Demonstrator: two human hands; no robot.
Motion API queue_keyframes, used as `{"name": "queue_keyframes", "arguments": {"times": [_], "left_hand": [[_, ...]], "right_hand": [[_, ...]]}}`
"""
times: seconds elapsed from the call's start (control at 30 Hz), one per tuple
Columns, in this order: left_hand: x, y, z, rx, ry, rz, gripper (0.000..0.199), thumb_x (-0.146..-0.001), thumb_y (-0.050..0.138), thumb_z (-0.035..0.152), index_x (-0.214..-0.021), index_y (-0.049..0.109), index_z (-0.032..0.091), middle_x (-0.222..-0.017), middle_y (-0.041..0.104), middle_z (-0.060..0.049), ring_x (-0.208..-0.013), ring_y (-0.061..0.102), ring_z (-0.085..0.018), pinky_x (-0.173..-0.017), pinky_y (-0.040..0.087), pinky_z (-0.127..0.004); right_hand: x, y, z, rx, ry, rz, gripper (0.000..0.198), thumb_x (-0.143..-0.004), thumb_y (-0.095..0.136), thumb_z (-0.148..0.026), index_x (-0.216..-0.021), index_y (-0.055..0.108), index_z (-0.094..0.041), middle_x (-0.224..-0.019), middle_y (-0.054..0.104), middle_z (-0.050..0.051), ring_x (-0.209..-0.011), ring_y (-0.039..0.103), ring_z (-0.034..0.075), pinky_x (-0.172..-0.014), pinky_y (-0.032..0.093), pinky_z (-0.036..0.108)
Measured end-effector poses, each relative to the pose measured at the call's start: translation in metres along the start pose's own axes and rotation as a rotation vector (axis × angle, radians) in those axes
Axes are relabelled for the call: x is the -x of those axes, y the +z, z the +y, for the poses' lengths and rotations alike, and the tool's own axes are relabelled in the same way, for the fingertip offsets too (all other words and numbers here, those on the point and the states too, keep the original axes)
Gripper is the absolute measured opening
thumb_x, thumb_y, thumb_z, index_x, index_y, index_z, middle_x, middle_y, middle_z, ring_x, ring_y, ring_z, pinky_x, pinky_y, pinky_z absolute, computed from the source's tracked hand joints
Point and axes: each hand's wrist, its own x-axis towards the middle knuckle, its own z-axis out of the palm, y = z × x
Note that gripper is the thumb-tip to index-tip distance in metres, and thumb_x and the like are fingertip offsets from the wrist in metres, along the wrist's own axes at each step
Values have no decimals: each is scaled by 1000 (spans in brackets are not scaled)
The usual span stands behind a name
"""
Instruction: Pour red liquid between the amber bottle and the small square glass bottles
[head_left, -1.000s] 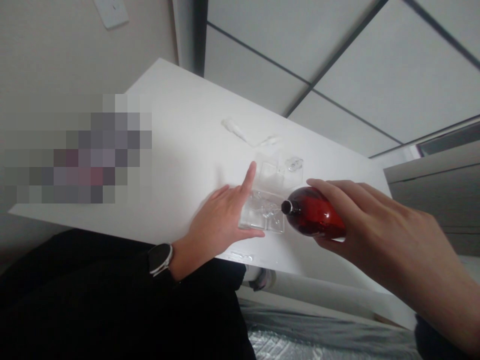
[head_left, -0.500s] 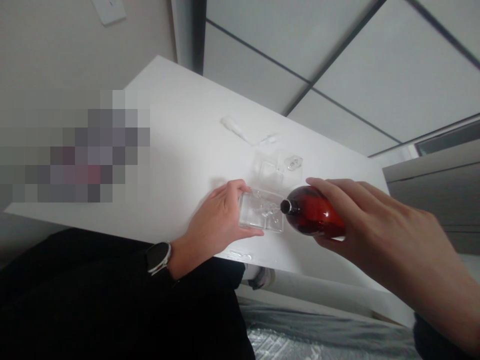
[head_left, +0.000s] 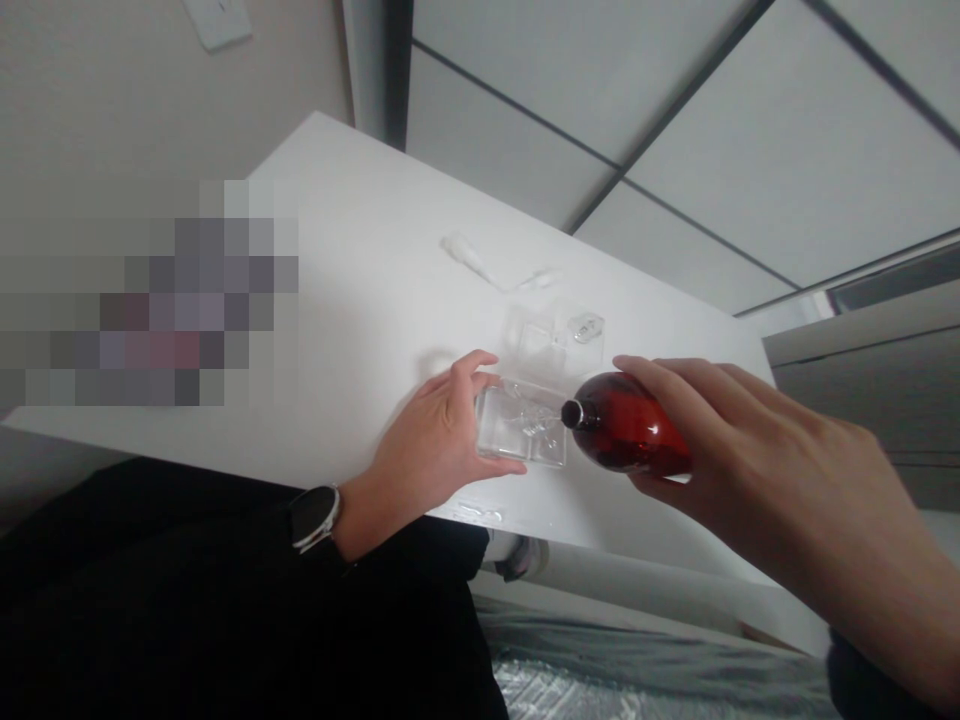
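My left hand (head_left: 431,430), with a watch on its wrist, steadies a clear rectangular box (head_left: 504,432) on the white table. The thumb lies along the near side and other fingers touch the far side, with one finger raised. From the right, my right hand (head_left: 772,450) is wrapped round a dark red bottle (head_left: 634,425). The bottle is tipped on its side, its open mouth pointing left over the box's right end. A thin stream of clear liquid runs from the mouth, and the liquid's surface in the box is rippled.
Behind the box lies a second clear container (head_left: 541,345) with a small clear piece (head_left: 586,327) at its right. A white tapered piece (head_left: 466,255) with a thin tube lies farther back. Wet patches (head_left: 480,513) mark the front edge of the table (head_left: 352,250). The left side is pixelated.
One finger of my left hand has lifted off the far side of the box. The bottle stays tilted in nearly the same place, with liquid running in both frames.
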Motion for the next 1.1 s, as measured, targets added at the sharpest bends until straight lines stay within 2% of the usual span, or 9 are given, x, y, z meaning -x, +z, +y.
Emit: {"name": "queue_keyframes", "arguments": {"times": [0.67, 0.9, 1.1], "left_hand": [[-2, -2, 0, -28, -9, -44, 114, -65, 103, 37, -146, 25, 23, -138, 72, -18, -133, 68, -38, -112, 55, -57], [-2, -3, 1, -18, -11, -44, 109, -67, 101, 35, -146, 27, 25, -139, 72, -18, -132, 69, -38, -112, 54, -57], [-3, -3, 2, -24, -15, -47, 110, -66, 101, 35, -146, 26, 24, -139, 71, -18, -133, 69, -38, -112, 53, -56]], "right_hand": [[0, -4, 2, 8, -13, 2, 60, -76, 71, -17, -135, 58, -15, -115, 78, 13, -82, 73, 27, -42, 37, 28], [0, -6, 2, -3, 5, -37, 57, -83, 67, -19, -139, 57, -18, -119, 77, 14, -83, 72, 28, -44, 38, 29], [1, -7, 1, -18, 13, -37, 56, -82, 68, -18, -138, 58, -19, -120, 77, 14, -86, 72, 29, -44, 37, 30]]}}
